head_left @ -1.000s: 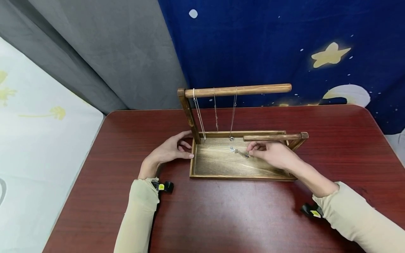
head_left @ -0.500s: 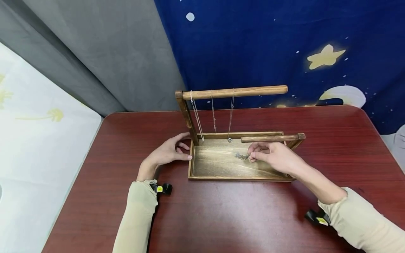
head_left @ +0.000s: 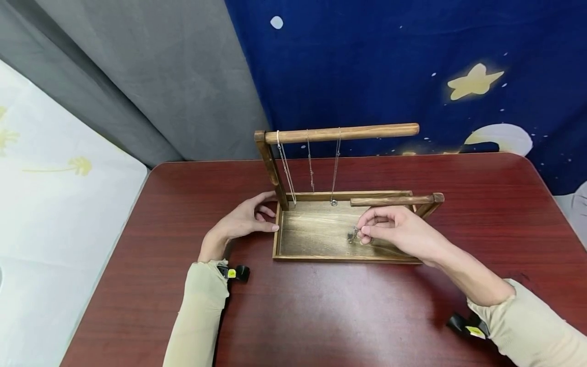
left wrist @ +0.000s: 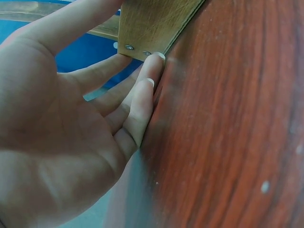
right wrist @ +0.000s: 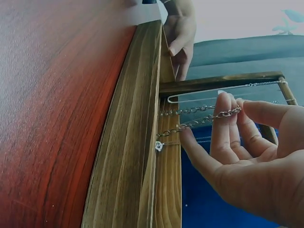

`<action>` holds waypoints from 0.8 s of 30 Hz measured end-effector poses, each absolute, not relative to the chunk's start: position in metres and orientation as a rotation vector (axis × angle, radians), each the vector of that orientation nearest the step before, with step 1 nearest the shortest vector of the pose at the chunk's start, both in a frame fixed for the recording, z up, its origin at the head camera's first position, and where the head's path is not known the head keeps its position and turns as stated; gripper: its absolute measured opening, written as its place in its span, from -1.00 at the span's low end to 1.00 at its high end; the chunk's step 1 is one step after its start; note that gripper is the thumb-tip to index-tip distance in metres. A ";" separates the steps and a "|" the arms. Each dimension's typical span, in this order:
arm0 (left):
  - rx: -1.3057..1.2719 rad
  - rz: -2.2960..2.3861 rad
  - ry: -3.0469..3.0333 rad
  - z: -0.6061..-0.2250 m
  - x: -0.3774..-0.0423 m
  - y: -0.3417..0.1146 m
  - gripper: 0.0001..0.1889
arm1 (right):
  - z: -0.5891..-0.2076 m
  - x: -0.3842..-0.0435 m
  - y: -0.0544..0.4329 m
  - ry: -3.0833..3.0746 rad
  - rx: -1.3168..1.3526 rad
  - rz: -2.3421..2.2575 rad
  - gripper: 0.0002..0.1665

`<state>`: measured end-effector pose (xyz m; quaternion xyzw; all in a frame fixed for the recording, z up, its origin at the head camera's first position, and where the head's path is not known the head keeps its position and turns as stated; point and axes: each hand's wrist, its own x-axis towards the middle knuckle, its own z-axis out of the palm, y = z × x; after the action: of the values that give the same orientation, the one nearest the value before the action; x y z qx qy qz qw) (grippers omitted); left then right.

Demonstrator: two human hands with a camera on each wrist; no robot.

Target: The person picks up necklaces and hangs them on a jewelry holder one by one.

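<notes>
My right hand [head_left: 399, 229] pinches a silver link chain [head_left: 352, 236] between thumb and fingertips, low over the wooden tray [head_left: 348, 259]. In the right wrist view, strands of this chain [right wrist: 222, 114] loop from the fingertips, and a small clear charm [right wrist: 159, 146] shows near the tray rim; I cannot tell which chain bears it. My left hand [head_left: 240, 220] rests against the tray's left end, thumb on the rim and forefinger by the upright. In the left wrist view its fingertips touch the wood's lower corner [left wrist: 147, 28], with the fingers loosely bent.
From the tall wooden bar [head_left: 380, 130] hang a pale double necklace [head_left: 288, 173], a thin chain [head_left: 311, 168] and a necklace with a ring pendant [head_left: 334, 202]. A shorter bar [head_left: 390, 201] juts over the right hand. The stand sits on a red-brown table [head_left: 330, 316].
My right hand has moved slightly toward the tray's front with the chain, which trailed left and is now bunched below the fingertips. The left hand stays at the tray's end.
</notes>
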<state>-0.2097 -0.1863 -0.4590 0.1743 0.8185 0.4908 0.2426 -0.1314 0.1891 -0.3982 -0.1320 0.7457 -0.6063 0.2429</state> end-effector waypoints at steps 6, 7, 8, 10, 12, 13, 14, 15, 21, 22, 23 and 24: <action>0.477 1.347 2.234 -0.458 -0.208 -0.187 -0.08 | -0.395 -0.127 0.188 1.927 -0.384 -1.743 -0.78; 0.476 1.347 2.236 -0.458 -0.208 -0.187 -0.08 | -0.395 -0.127 0.188 1.910 -0.392 -1.747 -0.78; 0.477 1.344 2.238 -0.458 -0.208 -0.187 -0.08 | -0.395 -0.127 0.188 1.894 -0.399 -1.751 -0.77; 0.476 1.338 2.243 -0.457 -0.207 -0.186 -0.08 | -0.394 -0.126 0.188 1.880 -0.423 -1.746 -0.77; 0.477 1.334 2.246 -0.457 -0.208 -0.186 -0.08 | -0.393 -0.125 0.188 1.885 -0.441 -1.734 -0.77; 0.479 1.333 2.247 -0.457 -0.208 -0.187 -0.08 | -0.392 -0.125 0.188 1.889 -0.450 -1.730 -0.77; 0.480 1.332 2.248 -0.458 -0.208 -0.187 -0.08 | -0.391 -0.125 0.189 1.891 -0.456 -1.727 -0.77; 0.481 1.333 2.249 -0.458 -0.208 -0.187 -0.08 | -0.390 -0.124 0.189 1.892 -0.461 -1.727 -0.77; 0.479 1.350 2.253 -0.458 -0.209 -0.186 -0.09 | -0.384 -0.122 0.192 1.955 -0.508 -1.670 -0.68; 0.478 1.353 2.253 -0.457 -0.209 -0.185 -0.09 | -0.383 -0.122 0.193 1.966 -0.527 -1.662 -0.66; 0.476 1.355 2.252 -0.457 -0.209 -0.185 -0.09 | -0.383 -0.122 0.193 1.973 -0.547 -1.658 -0.64; 0.478 1.358 2.251 -0.457 -0.209 -0.185 -0.09 | -0.382 -0.122 0.194 1.974 -0.567 -1.659 -0.62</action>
<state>-0.2094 -0.1845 -0.4567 0.1740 0.8193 0.4943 0.2326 -0.1218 0.1939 -0.3825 -0.2080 0.7243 -0.6088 0.2479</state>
